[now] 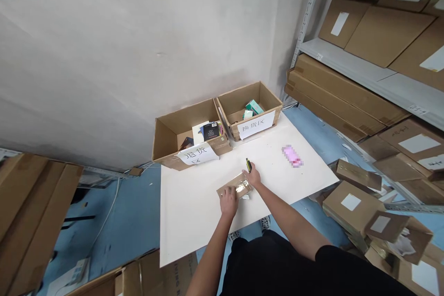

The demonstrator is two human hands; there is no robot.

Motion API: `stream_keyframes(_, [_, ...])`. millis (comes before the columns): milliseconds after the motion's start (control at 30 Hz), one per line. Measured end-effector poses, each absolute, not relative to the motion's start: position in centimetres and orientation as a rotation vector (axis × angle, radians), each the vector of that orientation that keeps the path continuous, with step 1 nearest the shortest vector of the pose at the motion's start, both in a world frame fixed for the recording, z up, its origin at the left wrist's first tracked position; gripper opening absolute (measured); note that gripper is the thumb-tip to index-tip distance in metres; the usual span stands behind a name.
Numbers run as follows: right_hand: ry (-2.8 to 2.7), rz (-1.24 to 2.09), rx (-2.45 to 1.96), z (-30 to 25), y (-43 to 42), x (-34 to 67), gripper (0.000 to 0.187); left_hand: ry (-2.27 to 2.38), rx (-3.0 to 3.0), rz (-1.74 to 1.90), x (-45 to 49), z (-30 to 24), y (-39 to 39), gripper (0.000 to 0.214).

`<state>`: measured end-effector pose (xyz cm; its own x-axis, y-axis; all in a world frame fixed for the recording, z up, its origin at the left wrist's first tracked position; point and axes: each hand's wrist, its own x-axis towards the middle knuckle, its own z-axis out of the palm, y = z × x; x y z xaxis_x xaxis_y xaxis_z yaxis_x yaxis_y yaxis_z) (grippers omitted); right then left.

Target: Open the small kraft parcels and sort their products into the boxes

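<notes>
A small flat cardboard parcel (241,184) with shiny tape lies on the white table in front of me. My left hand (229,200) holds its near left side, fingers bent over the top. In my right hand (253,176) is a black and yellow box cutter (249,165), its upper end pointing away from me. The right hand is at the parcel's right end; whether the blade is out is too small to tell. A small white scrap (246,197) shows by the parcel's near edge.
Two open cartons with handwritten paper labels stand at the table's back: a left carton (166,132) with booklets and a right carton (270,95) with green boxes. A blurred pink item (292,155) lies right. Shelves (360,71) and piled boxes (350,203) flank the right side.
</notes>
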<state>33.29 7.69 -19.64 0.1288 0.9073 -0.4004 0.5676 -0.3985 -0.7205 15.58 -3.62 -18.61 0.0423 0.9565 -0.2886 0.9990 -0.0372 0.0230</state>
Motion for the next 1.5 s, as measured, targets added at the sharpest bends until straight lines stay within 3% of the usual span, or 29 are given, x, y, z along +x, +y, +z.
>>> stream_keyframes(100, [-1.396,1.236,-1.957,-19.8,5.7,35.7,0.056,1.933,2.087,-0.308,15.3,-18.6,-3.3,0.065])
stream_keyframes(300, [-1.441,1.586,-1.703,-19.7,2.2,39.5,0.046,1.859,2.026,-0.323,15.0,-19.3,-3.1,0.063])
stream_keyframes(667, [-1.449,1.915,-1.505,-18.4,0.6,44.6,0.047,1.853,1.971,-0.378,15.1,-18.3,-2.7,0.063])
stream_keyframes(767, [-1.436,1.803,-1.641,-19.4,-0.3,45.7,0.040,1.852,1.953,-0.330,14.8,-17.6,-2.2,0.063])
stream_keyframes(900, [-1.218,1.406,-2.075,-21.3,-0.6,45.1,0.028,1.898,1.910,-0.223,13.2,-16.8,-1.2,0.065])
stream_keyframes(1067, [-1.284,1.365,-2.205,-22.3,1.2,45.0,0.036,1.893,1.776,-0.396,10.1,-16.8,-1.0,0.076])
stream_keyframes(1267, [-1.381,1.115,-2.345,-22.1,2.1,43.0,0.065,2.118,1.615,-0.314,10.1,-17.2,-3.1,0.075])
stream_keyframes(1500, [-1.546,1.544,-1.967,-21.1,0.6,28.4,0.083,2.219,1.479,-0.204,13.0,-16.8,-6.0,0.071])
